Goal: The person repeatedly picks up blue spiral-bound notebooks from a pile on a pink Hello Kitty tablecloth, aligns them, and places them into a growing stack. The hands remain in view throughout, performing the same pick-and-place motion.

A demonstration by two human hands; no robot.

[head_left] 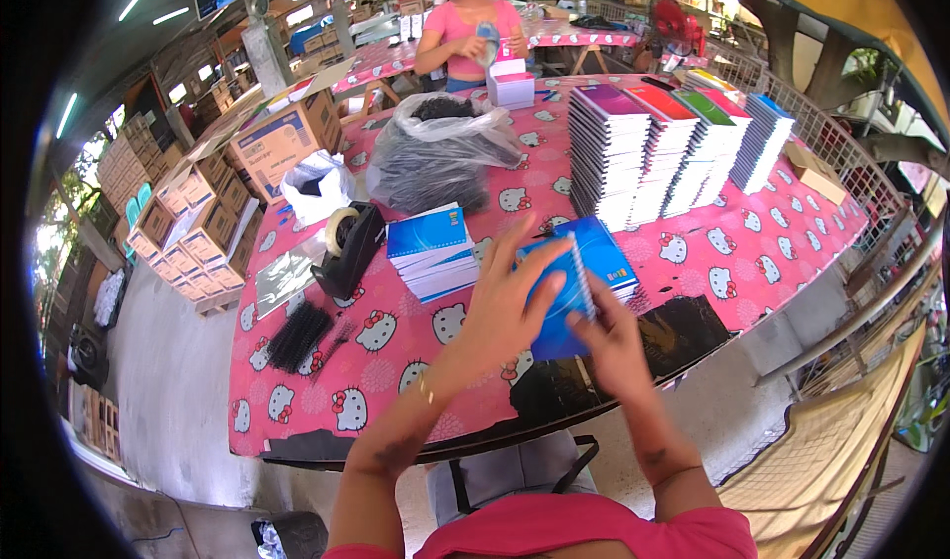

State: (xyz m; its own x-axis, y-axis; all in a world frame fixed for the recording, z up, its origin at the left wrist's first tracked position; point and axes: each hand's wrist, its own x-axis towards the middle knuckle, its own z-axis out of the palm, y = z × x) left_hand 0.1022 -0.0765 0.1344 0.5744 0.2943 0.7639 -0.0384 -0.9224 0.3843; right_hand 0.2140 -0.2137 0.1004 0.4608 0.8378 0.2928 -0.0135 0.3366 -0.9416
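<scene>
A blue spiral notebook (556,333) is tilted up off the table near its front edge. My right hand (616,346) grips it by the white-looking coil edge, thumb in front. My left hand (510,307) is at its left side, fingers stretched and spread across the upper part; I cannot tell how firmly they touch. Just behind lies a stack of blue notebooks (606,252), partly hidden by the held one. Left of my left hand stands a stack of blue-covered books (431,252) with punched edges and no coil visible. Loose black binding coils (300,337) lie farther left.
A black tape dispenser (348,252) stands at the left, beside a plastic bag of black coils (435,158). Tall stacks of spiral notebooks (609,153) rise at the back right. Cartons (287,143) are piled beyond the left edge. Another person (475,45) works across the table.
</scene>
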